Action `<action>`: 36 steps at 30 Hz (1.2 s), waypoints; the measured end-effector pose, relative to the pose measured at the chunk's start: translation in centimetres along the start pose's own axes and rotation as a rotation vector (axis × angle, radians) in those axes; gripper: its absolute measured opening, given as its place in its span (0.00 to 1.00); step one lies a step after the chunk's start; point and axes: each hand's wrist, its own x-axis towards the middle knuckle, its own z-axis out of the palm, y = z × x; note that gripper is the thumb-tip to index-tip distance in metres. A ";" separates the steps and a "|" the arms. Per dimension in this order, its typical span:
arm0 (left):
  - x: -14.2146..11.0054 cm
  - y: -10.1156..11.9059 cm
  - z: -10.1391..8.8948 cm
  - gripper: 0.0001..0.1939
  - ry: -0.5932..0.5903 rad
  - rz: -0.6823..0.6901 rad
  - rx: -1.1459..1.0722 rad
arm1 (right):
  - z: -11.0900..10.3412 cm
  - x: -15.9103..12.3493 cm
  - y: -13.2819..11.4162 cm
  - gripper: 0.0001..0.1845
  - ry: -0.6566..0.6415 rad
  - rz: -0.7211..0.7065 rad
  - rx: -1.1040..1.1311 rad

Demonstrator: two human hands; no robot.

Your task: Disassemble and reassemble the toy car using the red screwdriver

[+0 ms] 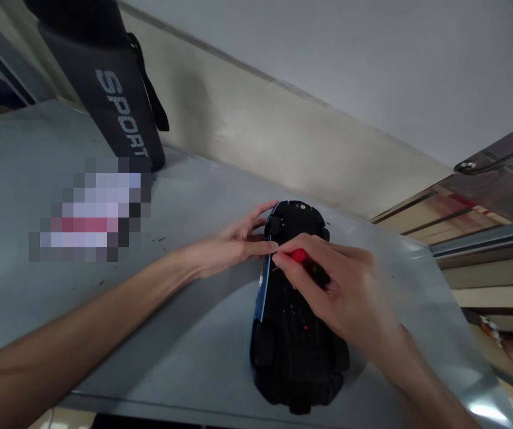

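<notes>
A toy car (292, 351) with blue sides lies upside down, its black underside and wheels facing up. My left hand (245, 238) grips the car's left side near one end, with the thumb on the edge of the underside and the other fingers partly hidden behind the body. Over the middle of the underside, my right hand (341, 277) is closed around a small screwdriver (299, 255) with a red and black handle. Its thin tip points at the underside near my left thumb; whether it touches a screw cannot be made out. A small red spot shows farther down the underside.
The car rests on a grey table (185, 351) against a pale wall (256, 119). A dark bottle (117, 101) marked SPORT stands at the back left, beside a pixelated object (89, 217). Small dark specks lie near my left forearm. Metal-edged shelving (497, 238) borders the right.
</notes>
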 end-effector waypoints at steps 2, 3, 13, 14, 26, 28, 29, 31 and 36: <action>0.1 -0.1 -0.1 0.43 0.009 0.006 0.002 | 0.4 -0.2 -0.4 0.12 0.055 0.073 -0.023; 0.1 -0.2 -0.2 0.44 0.011 0.008 0.005 | 0.7 -0.3 -0.6 0.12 0.091 0.093 -0.042; -0.1 0.1 -0.2 0.50 -0.008 0.003 0.018 | 2.0 0.1 -1.3 0.19 0.152 0.045 -0.074; -0.1 0.1 -0.2 0.49 -0.009 -0.001 0.019 | 1.8 0.1 -1.1 0.17 0.132 0.045 -0.058; 0.0 0.2 -0.1 0.44 0.008 -0.024 0.031 | -0.5 0.4 0.8 0.07 -0.172 -0.113 0.044; 0.0 0.2 -0.2 0.43 0.011 -0.021 0.042 | -0.7 0.4 0.9 0.05 -0.176 -0.080 0.045; 0.0 0.2 -0.2 0.44 0.012 -0.019 0.046 | -0.7 0.3 0.8 0.05 -0.159 -0.067 0.039; 0.0 0.1 -0.2 0.45 0.017 -0.015 0.057 | -0.6 0.3 0.7 0.05 -0.103 -0.056 0.009; 0.1 0.1 -0.3 0.49 0.015 -0.017 0.092 | -0.2 0.3 0.3 0.04 0.010 -0.116 -0.135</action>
